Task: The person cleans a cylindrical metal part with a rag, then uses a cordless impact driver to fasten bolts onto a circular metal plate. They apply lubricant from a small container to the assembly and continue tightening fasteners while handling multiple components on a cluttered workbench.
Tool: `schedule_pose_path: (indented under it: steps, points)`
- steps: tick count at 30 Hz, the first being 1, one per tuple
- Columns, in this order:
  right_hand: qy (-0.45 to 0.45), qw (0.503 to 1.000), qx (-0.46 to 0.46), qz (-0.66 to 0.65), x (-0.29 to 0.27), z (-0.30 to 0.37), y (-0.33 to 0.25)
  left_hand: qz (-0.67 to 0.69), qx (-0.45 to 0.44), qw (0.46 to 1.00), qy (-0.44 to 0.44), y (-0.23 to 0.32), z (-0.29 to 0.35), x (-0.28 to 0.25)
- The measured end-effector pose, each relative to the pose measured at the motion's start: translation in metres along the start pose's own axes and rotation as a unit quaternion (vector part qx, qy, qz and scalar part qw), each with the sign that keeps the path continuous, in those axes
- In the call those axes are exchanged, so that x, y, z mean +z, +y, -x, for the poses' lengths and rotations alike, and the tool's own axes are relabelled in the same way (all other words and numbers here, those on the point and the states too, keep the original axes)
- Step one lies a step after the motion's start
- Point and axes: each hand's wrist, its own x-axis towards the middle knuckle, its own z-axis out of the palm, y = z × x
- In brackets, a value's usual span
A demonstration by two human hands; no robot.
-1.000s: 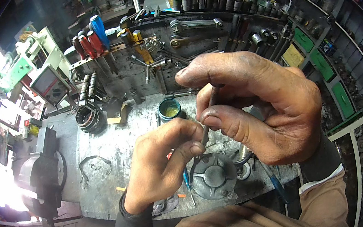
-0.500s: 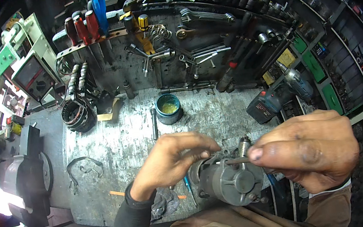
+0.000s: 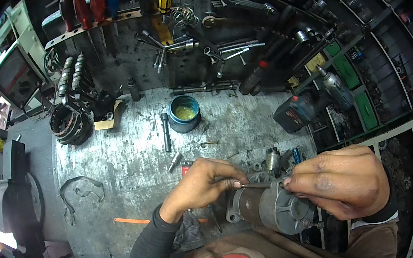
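Note:
A grey cylindrical starter motor (image 3: 280, 209) lies tilted in front of me, close to my shirt. Across its top runs a long thin bolt (image 3: 258, 185), roughly level. The fingertips of my left hand (image 3: 202, 183) are pinched at the bolt's left end. My right hand (image 3: 338, 182) is closed with thumb and finger on the right end, by the motor's end cap. Whether the bolt is inside a hole of the cap is hidden by the right fingers. Just beyond the motor stands a small metal cylinder (image 3: 273, 161), likely its solenoid.
A blue tub of yellowish grease (image 3: 184, 113) stands mid-bench beside a dark socket extension (image 3: 166, 132). A cordless impact driver (image 3: 294, 114) lies at right. Left are a ring-shaped coil (image 3: 70, 125) and a loose strap (image 3: 82, 188). A grey rag (image 3: 188, 231) lies near my left forearm.
My left fingers have come down and closed on the bolt's left end. The motor has turned to lie more left to right. The whole view has shifted.

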Motion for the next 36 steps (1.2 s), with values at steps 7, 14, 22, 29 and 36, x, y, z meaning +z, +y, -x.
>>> schedule_pose_path:
  steps: [7, 14, 22, 29, 36]
  points:
    - [0.009, 0.999, 0.018, 0.048, 0.01, -0.001, -0.001, 0.008, 0.012, 1.0, 0.004, -0.015, 0.004, 0.002]
    - [-0.041, 0.982, -0.026, 0.183, 0.002, -0.008, 0.003, 0.02, -0.037, 0.998, 0.056, -0.013, 0.01, 0.004]
    - [-0.074, 0.987, 0.003, 0.146, 0.017, -0.003, 0.011, 0.164, -0.008, 0.97, 0.179, 0.038, 0.012, 0.002]
    - [0.014, 0.997, -0.068, 0.02, -0.018, 0.049, 0.008, 0.029, 0.125, 0.973, 0.189, 0.1, -0.003, 0.028]
    - [0.083, 0.988, -0.127, -0.025, 0.026, 0.096, 0.01, -0.233, 0.122, 0.933, 0.246, 0.127, -0.008, 0.055]
